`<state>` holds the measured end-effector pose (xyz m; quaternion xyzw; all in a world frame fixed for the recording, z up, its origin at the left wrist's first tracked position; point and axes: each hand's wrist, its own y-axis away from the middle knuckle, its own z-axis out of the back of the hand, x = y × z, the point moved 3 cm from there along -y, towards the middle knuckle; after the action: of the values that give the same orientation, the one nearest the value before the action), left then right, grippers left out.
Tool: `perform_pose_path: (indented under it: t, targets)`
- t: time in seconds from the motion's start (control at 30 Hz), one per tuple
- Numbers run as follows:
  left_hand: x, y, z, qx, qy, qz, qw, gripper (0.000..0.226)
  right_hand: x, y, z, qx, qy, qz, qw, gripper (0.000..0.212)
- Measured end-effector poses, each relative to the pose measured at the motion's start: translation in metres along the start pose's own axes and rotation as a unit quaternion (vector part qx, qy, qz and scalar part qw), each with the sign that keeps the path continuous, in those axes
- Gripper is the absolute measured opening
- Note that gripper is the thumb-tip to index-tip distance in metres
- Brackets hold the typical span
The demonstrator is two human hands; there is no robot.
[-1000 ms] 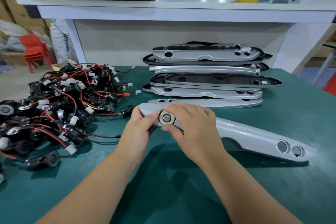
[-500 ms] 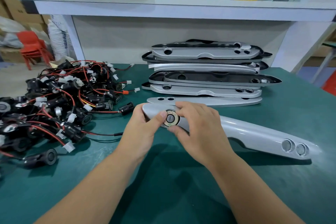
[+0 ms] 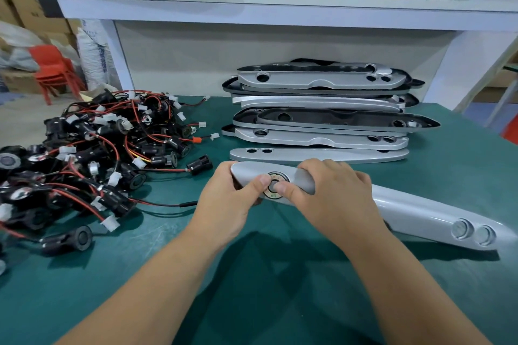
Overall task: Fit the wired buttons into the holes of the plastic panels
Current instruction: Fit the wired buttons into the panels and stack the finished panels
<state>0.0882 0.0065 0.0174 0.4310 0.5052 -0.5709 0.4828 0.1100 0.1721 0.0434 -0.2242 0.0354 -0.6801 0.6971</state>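
A long silver plastic panel [image 3: 414,211] lies across the green table, with two round buttons seated near its right end. My left hand [image 3: 227,202] grips the panel's left tip, fingers curled under it. My right hand [image 3: 333,193] grips the panel from above. Both thumbs press on a round button [image 3: 275,187] sitting in the left hole. Its wire is hidden below the panel. A heap of black wired buttons [image 3: 92,157] with red and black leads lies at the left.
A stack of silver and black panels [image 3: 322,109] stands behind my hands, against the white shelf frame [image 3: 252,5]. A single flat panel [image 3: 319,154] lies just in front of the stack. The green table mat [image 3: 252,274] spreads out in front.
My right hand shifted from pinching the button to gripping the panel, with its thumb now on the button. The left thumb moved onto the button as well.
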Motion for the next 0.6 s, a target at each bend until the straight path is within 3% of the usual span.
perform_pose_path:
  t: [0.17, 0.37, 0.5, 0.6]
  targets:
    - [0.002, -0.002, -0.001, -0.025, -0.046, -0.008, 0.999, 0.025, 0.003, 0.003, -0.003, -0.034, 0.029, -0.002, 0.999, 0.062]
    - [0.011, -0.004, 0.001, -0.017, -0.039, 0.022, 0.999, 0.027, 0.002, 0.004, -0.01, -0.015, 0.041, 0.005, 0.999, 0.064]
    - [0.018, -0.009, 0.002, -0.005, -0.006, 0.05, 0.999, 0.025, -0.013, 0.009, -0.012, 0.036, 0.026, 0.019, 0.999, 0.08]
    - [0.023, -0.015, 0.011, -0.013, 0.009, 0.066, 0.998, 0.023, -0.048, 0.012, -0.007, 0.09, 0.048, -0.025, 0.995, 0.087]
